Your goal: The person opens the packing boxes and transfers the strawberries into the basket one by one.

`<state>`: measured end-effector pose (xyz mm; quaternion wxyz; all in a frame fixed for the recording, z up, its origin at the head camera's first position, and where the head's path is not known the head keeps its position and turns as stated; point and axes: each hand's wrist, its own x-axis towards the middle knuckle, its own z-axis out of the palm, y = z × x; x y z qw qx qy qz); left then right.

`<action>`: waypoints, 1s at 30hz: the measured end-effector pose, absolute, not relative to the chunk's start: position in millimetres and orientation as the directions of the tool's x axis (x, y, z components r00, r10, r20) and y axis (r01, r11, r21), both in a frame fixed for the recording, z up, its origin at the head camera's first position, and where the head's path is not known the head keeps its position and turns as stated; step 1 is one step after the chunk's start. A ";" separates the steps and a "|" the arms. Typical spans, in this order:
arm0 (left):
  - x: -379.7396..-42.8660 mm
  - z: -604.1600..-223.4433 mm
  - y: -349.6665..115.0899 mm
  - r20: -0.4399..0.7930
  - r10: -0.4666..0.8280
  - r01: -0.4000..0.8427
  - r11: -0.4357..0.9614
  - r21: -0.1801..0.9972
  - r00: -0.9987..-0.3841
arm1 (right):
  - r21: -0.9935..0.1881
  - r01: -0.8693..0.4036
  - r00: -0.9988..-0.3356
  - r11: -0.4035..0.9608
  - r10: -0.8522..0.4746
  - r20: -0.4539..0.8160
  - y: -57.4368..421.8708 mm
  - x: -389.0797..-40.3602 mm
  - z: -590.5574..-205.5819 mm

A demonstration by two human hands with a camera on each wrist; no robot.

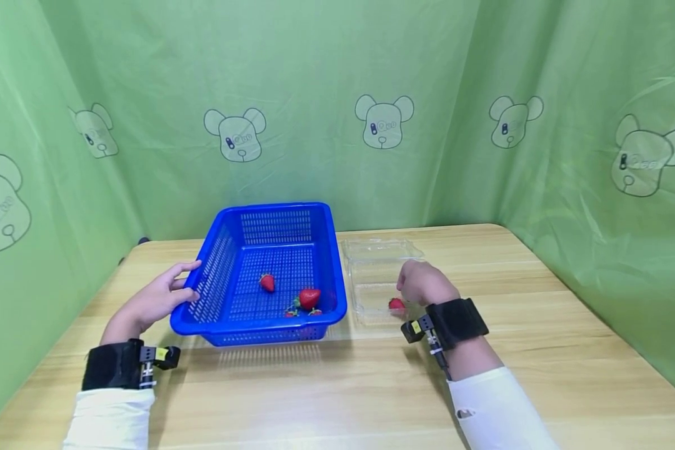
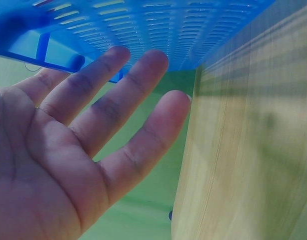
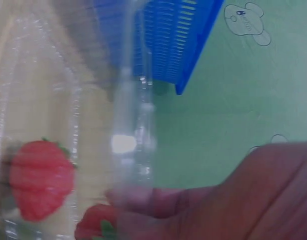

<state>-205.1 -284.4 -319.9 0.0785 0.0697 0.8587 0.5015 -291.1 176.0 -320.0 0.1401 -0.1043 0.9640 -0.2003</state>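
Note:
In the head view a blue perforated basket [image 1: 259, 326] holds several strawberries, with one strawberry [image 1: 267, 282] near its middle and a larger strawberry [image 1: 309, 298] by its near right corner. My left hand [image 1: 154, 300] touches the basket's left side; the left wrist view shows its fingers [image 2: 148, 135] extended against the outer wall. Right of the basket lies an open clear plastic clamshell box [image 1: 365, 294]. Over it, my right hand [image 1: 427, 284] pinches a strawberry [image 3: 96, 222], partly hidden by thumb and finger. Another strawberry [image 3: 41, 180] lies in the box.
Everything stands on a wooden table [image 1: 315, 400]. A green curtain [image 1: 315, 62] printed with bear heads hangs behind and along both sides. The box's raised clear wall [image 3: 133, 125] stands close to my right fingers.

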 end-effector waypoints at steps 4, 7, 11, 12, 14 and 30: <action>-205.2 -318.4 -284.2 -0.065 0.199 0.041 0.489 0.872 -0.978 | -0.438 -0.143 -0.931 0.888 -0.271 -0.246 175.6 -287.4 -311.6; -205.4 -317.7 -283.9 -0.064 0.203 0.044 0.487 0.872 -0.977 | -0.422 -0.149 -0.918 0.894 -0.283 -0.277 175.2 -284.4 -305.9; -204.9 -317.5 -283.8 -0.063 0.203 0.045 0.488 0.872 -0.977 | -0.380 -0.210 -0.899 0.901 -0.331 -0.287 174.8 -280.6 -300.1; -204.7 -317.5 -283.7 -0.063 0.203 0.045 0.487 0.872 -0.977 | -0.379 -0.223 -0.896 0.898 -0.342 -0.284 174.7 -280.0 -299.3; -203.9 -317.4 -283.4 -0.064 0.202 0.044 0.491 0.870 -0.977 | -0.392 -0.243 -0.888 0.887 -0.366 -0.278 175.1 -279.5 -298.6; -202.8 -317.0 -282.4 -0.068 0.194 0.044 0.522 0.852 -0.979 | -0.449 -0.347 -0.906 0.824 -0.418 -0.067 178.2 -295.6 -313.5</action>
